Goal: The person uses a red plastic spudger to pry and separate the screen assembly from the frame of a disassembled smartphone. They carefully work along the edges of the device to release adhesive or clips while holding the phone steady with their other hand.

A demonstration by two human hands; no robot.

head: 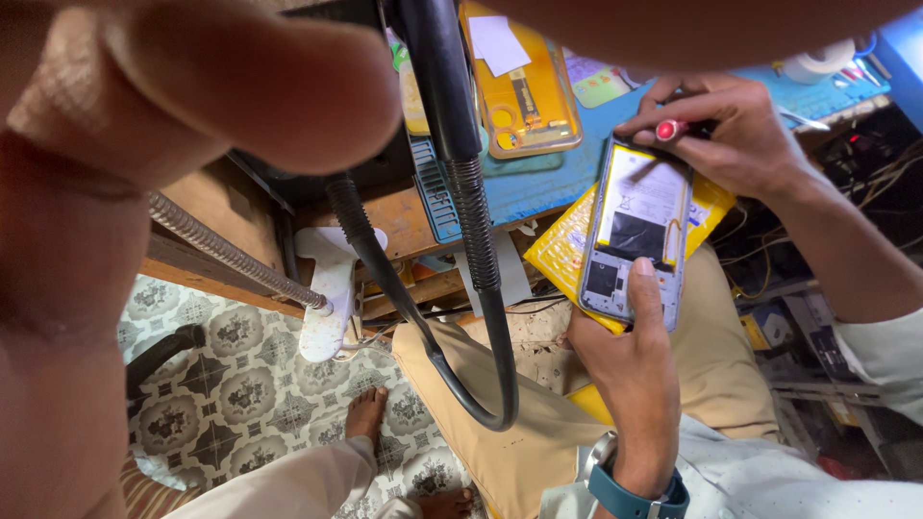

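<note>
1. a person seated at a cluttered repair bench works on an opened grey smartphone with its back cover off (636,234), which is held tilted above the lap, over a flat yellow padded envelope (567,245).
2. the left hand (625,360), with a teal-strapped watch (635,495) at the wrist, cradles the phone's lower end from beneath, thumb pressed on its lower edge and fingers curled behind it.
3. the right hand (735,130) pinches a slim red-capped screwdriver (673,128) at the phone's top edge, fingers bunched tight around the tool.
4. inside the open phone shell sit a white-labelled battery, a dark patch below it and small boards at the bottom.
5. on the blue work mat (577,173) lies a transparent yellow phone case (524,91) holding a strip-like part and a white slip of paper.
6. a black flexible gooseneck arm (471,221) loops down in front of the bench.
7. a large blurred finger (192,86) fills the upper left, very close to the lens; whose it is cannot be told.
8. bare feet (365,413) rest on the patterned tile floor (240,384).
</note>
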